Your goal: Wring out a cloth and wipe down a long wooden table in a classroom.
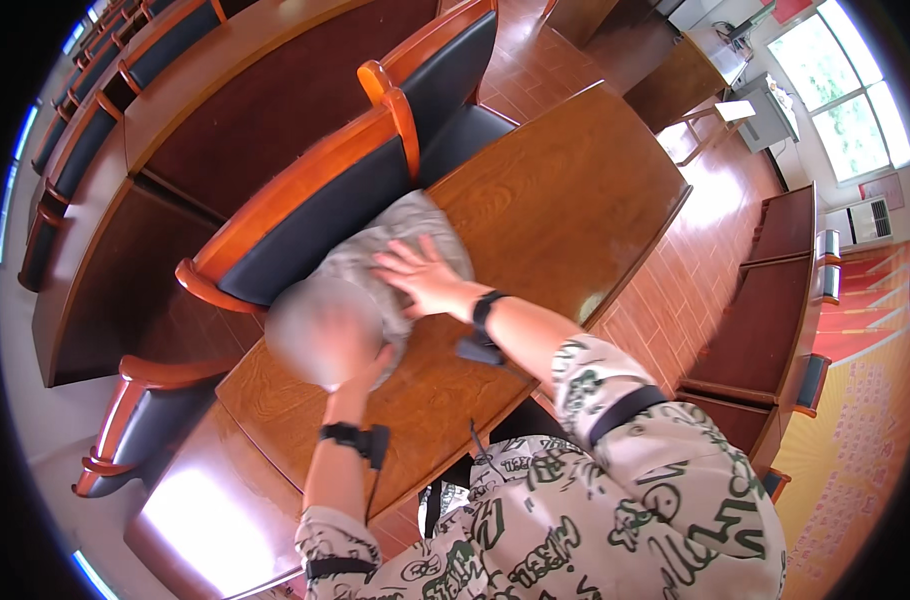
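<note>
A crumpled light grey cloth (425,217) lies on the wooden table (545,202), against the far edge by the chair backs. My right hand (419,277) rests flat on the cloth with its fingers spread. To its left, my left hand (342,337) is on or just over the cloth's near left part; a round blur covers most of its fingers, so their pose is hard to make out. Each wrist wears a black band with a small device.
Wooden chairs with dark padded seats (327,210) stand along the table's far side, another chair (155,420) at the left. Beyond them runs a long curved desk (222,97). More reddish desks (770,322) line the right, with a white stool (732,112) farther back.
</note>
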`<action>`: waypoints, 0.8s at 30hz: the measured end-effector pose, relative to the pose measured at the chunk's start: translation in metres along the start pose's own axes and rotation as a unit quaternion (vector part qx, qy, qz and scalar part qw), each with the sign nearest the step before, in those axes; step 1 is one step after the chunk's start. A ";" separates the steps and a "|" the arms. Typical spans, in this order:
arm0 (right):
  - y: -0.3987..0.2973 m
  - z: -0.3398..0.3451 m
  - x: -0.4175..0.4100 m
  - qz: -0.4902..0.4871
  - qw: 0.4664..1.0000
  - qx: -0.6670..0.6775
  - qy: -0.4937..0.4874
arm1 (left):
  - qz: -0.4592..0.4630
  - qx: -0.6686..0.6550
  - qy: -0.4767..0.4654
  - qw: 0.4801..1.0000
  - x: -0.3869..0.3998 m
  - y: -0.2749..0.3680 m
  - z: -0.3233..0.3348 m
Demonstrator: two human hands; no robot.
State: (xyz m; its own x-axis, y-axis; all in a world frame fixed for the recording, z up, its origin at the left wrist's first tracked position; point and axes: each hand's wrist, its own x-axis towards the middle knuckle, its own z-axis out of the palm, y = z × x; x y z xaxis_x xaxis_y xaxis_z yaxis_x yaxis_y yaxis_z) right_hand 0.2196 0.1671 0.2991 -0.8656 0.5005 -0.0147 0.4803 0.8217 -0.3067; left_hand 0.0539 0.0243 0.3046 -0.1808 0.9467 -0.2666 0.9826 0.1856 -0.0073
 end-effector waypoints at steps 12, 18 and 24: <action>-0.061 0.045 -0.155 -0.098 0.987 0.005 -0.126 | 0.304 -0.043 -0.020 0.951 -0.132 -0.013 0.056; -0.149 0.062 -0.101 -0.298 0.945 0.078 -0.107 | 0.170 0.029 -0.033 0.985 -0.236 -0.079 0.057; -0.139 0.073 -0.100 -0.366 0.917 0.141 -0.066 | 0.105 0.104 -0.108 0.983 -0.239 -0.057 0.063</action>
State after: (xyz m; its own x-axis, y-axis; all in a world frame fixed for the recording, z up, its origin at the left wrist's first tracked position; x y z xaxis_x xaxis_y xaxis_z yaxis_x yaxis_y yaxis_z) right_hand 0.2287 -0.0176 0.2734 -0.9600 -0.2111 0.1839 -0.2770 0.8113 -0.5148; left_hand 0.0441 -0.2288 0.3077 0.0181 0.8766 -0.4809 0.9887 -0.0874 -0.1221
